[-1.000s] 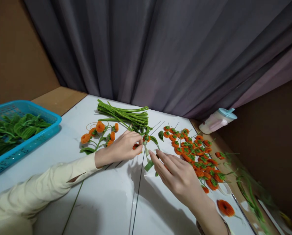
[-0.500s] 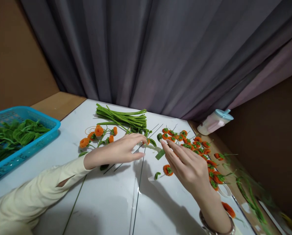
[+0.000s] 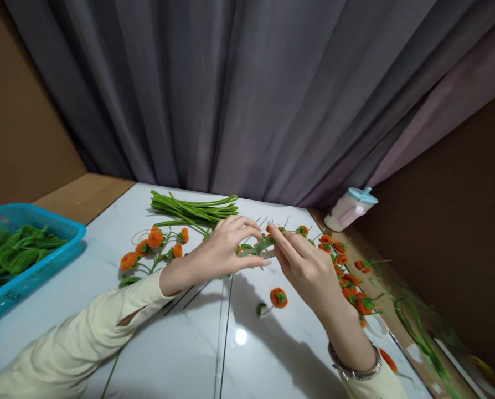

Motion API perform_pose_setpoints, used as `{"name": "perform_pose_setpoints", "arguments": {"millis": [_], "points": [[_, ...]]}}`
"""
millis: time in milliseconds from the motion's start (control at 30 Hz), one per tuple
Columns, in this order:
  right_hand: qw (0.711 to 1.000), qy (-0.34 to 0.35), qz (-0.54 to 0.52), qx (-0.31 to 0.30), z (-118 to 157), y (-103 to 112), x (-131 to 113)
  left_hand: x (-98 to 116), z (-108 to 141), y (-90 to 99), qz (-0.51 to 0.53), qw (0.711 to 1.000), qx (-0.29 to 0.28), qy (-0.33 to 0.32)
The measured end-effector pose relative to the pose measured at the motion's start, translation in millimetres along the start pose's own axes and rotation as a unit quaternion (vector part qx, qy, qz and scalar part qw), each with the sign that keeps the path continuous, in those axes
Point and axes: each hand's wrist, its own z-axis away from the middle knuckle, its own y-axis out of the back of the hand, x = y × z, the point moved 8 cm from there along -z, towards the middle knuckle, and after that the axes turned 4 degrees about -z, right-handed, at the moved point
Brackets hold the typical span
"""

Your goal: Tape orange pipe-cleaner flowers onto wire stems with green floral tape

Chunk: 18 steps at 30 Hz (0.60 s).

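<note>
A band of green floral tape (image 3: 253,249) is stretched and looped between my two hands, above the middle of the white table. My left hand (image 3: 220,246), at the left, curves its thumb and fingers around the loop. On the other side, my right hand (image 3: 308,266) pinches the tape near its fingertips. A pale ring-like edge shows in the loop; whether it is a roll core I cannot tell. Below the hands lies one orange fuzzy flower head (image 3: 278,297) with a small green curled piece (image 3: 261,309) beside it.
Green fuzzy stems (image 3: 193,209) lie bundled at the back. A branch of orange flowers (image 3: 155,237) rests at the left, near a blue basket (image 3: 75,235) of green leaves. Several orange flower heads (image 3: 349,280) spread along the right, with a lidded cup (image 3: 347,210) behind.
My hands have come closer together, the left moving right, and the tape is now lifted between them. The camera view has shifted slightly.
</note>
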Motion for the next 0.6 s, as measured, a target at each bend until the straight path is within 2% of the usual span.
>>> {"name": "perform_pose_setpoints", "arguments": {"millis": [133, 267, 467, 600], "points": [[1.000, -0.011, -0.023, -0.003, -1, -3, -1, 0, 2, -3.2, -0.030, 0.999, 0.025, 0.002], [0.996, -0.043, -0.077, -0.013, -1, -4, 3, 6, 5, -1.8, -0.087, 0.995, 0.045, -0.036], [0.973, -0.095, -0.212, -0.013, -4, 2, 15, 9, 7, -0.4, -0.140, 0.988, 0.017, -0.071], [0.950, -0.111, -0.291, -0.036, -7, 5, 17, 9, 8, 2.4, -0.138, 0.987, 0.010, -0.088]]}}
